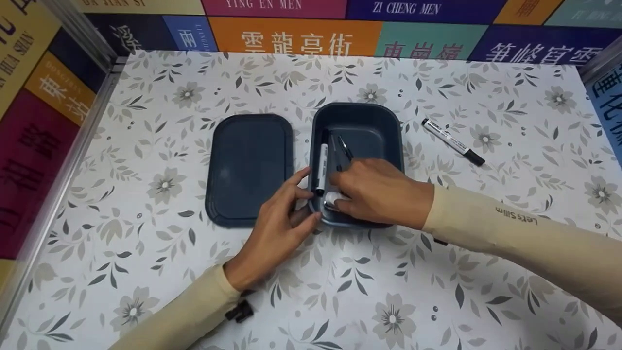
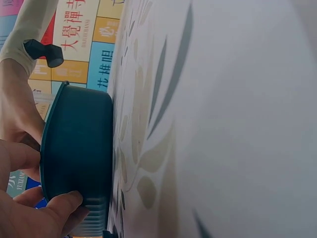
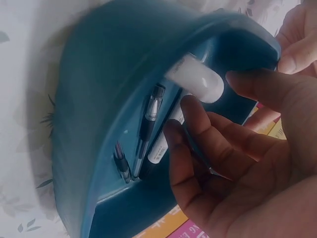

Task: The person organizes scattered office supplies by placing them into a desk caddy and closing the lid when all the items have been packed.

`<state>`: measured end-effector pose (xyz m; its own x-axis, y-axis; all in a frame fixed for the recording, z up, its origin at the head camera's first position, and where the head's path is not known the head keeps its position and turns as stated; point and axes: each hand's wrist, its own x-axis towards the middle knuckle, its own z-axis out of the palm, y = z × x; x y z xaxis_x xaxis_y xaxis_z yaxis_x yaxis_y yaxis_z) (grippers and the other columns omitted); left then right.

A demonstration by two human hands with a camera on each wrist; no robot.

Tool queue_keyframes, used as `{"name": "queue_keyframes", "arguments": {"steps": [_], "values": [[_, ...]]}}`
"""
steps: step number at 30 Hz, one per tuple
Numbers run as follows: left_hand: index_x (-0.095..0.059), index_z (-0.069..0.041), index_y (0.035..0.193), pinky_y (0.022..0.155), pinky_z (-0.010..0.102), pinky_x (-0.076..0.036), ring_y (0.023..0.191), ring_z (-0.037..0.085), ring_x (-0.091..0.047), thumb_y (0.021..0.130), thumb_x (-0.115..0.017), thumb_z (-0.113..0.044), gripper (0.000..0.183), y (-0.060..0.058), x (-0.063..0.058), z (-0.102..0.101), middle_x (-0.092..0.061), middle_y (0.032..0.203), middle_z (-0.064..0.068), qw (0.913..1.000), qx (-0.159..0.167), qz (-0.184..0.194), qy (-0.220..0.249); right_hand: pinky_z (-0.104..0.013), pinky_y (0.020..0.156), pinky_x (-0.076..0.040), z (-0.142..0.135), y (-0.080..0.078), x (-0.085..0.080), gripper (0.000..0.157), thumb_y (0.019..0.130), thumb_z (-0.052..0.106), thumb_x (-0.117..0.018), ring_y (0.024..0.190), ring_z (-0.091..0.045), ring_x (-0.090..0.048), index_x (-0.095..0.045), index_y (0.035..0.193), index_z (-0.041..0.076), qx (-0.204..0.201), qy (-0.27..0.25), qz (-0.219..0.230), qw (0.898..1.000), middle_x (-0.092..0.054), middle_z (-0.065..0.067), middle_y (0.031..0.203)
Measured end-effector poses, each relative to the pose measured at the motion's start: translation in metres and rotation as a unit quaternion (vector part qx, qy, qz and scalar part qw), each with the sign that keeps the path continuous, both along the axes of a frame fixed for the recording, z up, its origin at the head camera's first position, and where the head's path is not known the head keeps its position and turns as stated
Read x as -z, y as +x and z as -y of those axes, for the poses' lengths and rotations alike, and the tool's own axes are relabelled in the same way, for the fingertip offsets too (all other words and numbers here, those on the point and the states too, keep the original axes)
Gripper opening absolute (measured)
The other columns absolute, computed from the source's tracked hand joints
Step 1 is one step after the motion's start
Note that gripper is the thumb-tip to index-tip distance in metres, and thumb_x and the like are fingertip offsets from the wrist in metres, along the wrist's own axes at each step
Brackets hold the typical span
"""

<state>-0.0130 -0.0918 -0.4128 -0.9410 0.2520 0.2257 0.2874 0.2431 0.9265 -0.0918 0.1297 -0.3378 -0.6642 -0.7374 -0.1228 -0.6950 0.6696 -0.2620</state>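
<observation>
An open dark blue plastic box [image 1: 357, 114] stands on the table. My left hand [image 1: 284, 218] holds its near left corner, thumb on the outer wall and fingers at the rim. My right hand [image 1: 376, 192] reaches inside, fingers loosely bent around a small white round-ended item [image 3: 200, 82]. A slim gap shows between the thumb tip and that item; the index fingertip overlaps its lower edge. Beside it in the box lie a white marker with black ends [image 1: 322, 167], a clear gel pen with a black grip [image 3: 148, 119] and another dark-gripped pen [image 3: 121, 162].
Left of the box lies its flat dark blue lid [image 1: 250, 167]. Another white marker with a black cap [image 1: 452, 141] rests to the right on the floral tablecloth [image 1: 388, 282]. Colourful panels with lettering [image 1: 296, 36] border the table at the back and sides.
</observation>
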Motion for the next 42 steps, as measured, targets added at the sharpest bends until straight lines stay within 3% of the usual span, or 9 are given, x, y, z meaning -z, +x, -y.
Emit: {"name": "queue_keyframes", "arguments": {"steps": [7, 12, 18, 22, 27, 33, 42], "values": [[-0.066, 0.004, 0.118, 0.105, 0.034, -0.06, 0.106, 0.027, -0.069, 0.097, -0.079, 0.001, 0.025, 0.001, 0.0, -0.001, -0.046, 0.172, 0.008, 1.0, -0.002, 0.006, 0.002, -0.054, 0.06, -0.057, -0.004, 0.0, 0.003, 0.019, 0.096, 0.024, -0.08, 0.07, -0.034, -0.068, -0.068, 0.091, 0.011, 0.001, -0.01, -0.004, 1.0, -0.068, -0.007, 0.072], [-0.066, 0.004, 0.119, 0.103, 0.035, -0.061, 0.102, 0.025, -0.068, 0.097, -0.079, 0.002, 0.026, 0.001, 0.002, -0.001, -0.046, 0.172, 0.008, 1.0, -0.002, 0.002, -0.003, -0.052, 0.059, -0.056, -0.009, 0.0, 0.005, 0.022, 0.097, 0.025, -0.081, 0.068, -0.031, -0.066, -0.069, 0.086, 0.01, 0.008, -0.014, -0.001, 1.0, -0.066, -0.006, 0.07], [-0.066, 0.005, 0.119, 0.104, 0.034, -0.06, 0.114, 0.028, -0.07, 0.096, -0.079, 0.003, 0.027, 0.001, 0.002, -0.002, -0.046, 0.172, 0.01, 1.0, 0.0, 0.002, 0.008, -0.051, 0.06, -0.054, -0.017, -0.002, 0.005, 0.023, 0.095, 0.024, -0.082, 0.07, -0.03, -0.065, -0.069, 0.081, 0.012, 0.025, -0.019, -0.01, 0.999, -0.066, -0.003, 0.071], [-0.065, 0.006, 0.12, 0.106, 0.034, -0.059, 0.12, 0.032, -0.069, 0.096, -0.079, 0.004, 0.028, 0.001, 0.001, -0.002, -0.045, 0.172, 0.012, 0.9998, 0.003, 0.006, 0.017, -0.051, 0.064, -0.056, -0.025, -0.003, 0.005, 0.017, 0.095, 0.022, -0.082, 0.079, -0.033, -0.068, -0.075, 0.09, 0.008, 0.036, -0.023, -0.017, 0.999, -0.071, -0.006, 0.077], [-0.066, 0.005, 0.119, 0.104, 0.033, -0.06, 0.107, 0.028, -0.068, 0.097, -0.079, 0.003, 0.026, 0.0, 0.001, -0.001, -0.045, 0.172, 0.009, 0.9999, 0.0, 0.006, 0.011, -0.053, 0.073, -0.057, -0.035, -0.004, 0.003, 0.019, 0.098, 0.022, -0.082, 0.091, -0.037, -0.069, -0.076, 0.097, 0.004, 0.044, -0.027, -0.02, 0.998, -0.074, -0.01, 0.085], [-0.066, 0.002, 0.119, 0.087, 0.03, -0.061, 0.085, 0.028, -0.06, 0.099, -0.079, -0.001, 0.024, 0.001, 0.001, 0.0, -0.046, 0.172, 0.006, 0.9997, -0.006, -0.004, -0.021, -0.051, 0.075, -0.055, -0.048, -0.008, 0.003, 0.015, 0.096, 0.019, -0.08, 0.088, -0.036, -0.066, -0.077, 0.097, 0.004, 0.051, -0.052, -0.031, 0.997, -0.075, -0.011, 0.088], [-0.066, 0.004, 0.119, 0.087, 0.032, -0.062, 0.089, 0.029, -0.061, 0.098, -0.079, 0.001, 0.025, 0.001, 0.002, -0.001, -0.046, 0.172, 0.009, 0.9998, -0.007, -0.005, -0.017, -0.05, 0.078, -0.059, -0.065, -0.013, -0.007, 0.02, 0.099, 0.018, -0.076, 0.095, -0.03, -0.068, -0.08, 0.111, 0.003, 0.115, -0.075, -0.003, 0.991, -0.078, -0.011, 0.101]]}}
